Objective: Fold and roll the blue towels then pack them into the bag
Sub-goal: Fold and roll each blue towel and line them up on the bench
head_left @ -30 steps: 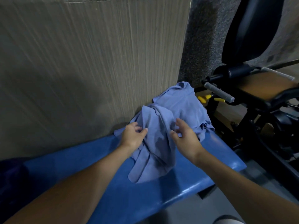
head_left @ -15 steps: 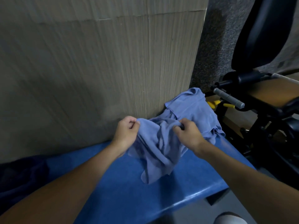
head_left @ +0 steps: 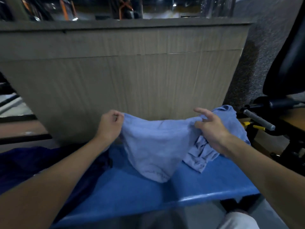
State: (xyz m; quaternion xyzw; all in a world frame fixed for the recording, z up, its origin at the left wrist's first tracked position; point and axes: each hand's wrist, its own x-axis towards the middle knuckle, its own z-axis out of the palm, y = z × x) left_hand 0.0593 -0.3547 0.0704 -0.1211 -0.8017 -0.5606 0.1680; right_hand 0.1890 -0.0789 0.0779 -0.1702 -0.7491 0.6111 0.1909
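Item: one blue towel [head_left: 153,146], held up over the bench [head_left: 148,197] in front of a ribbed panel [head_left: 132,80]. Left hand [head_left: 110,126]: fingers curled, pinching the towel's upper left corner. Right hand [head_left: 212,129]: thumb and middle fingers pinching the upper right corner, forefinger sticking out free. Top edge sagged a little between the two hands; the body hung in a loose pouch, its lowest fold at or on the bench, contact not clear. Second towel [head_left: 231,118]: crumpled on the bench's right end, behind and under the right hand, and touching the first. Dark cloth [head_left: 24,162] lay at the left end, possibly the bag, not certain. Machine [head_left: 264,123] stood just past the right end. Step judged in hand: opening the towel out before folding; no fold or roll was made. To do it well, the hands likely needed to draw apart until the top edge ran taut, lift enough for the pouch to drop clear of the second towel, then lay it flat on the open middle of the bench with corners square. Risk: the lower hem dragging the second towel along.
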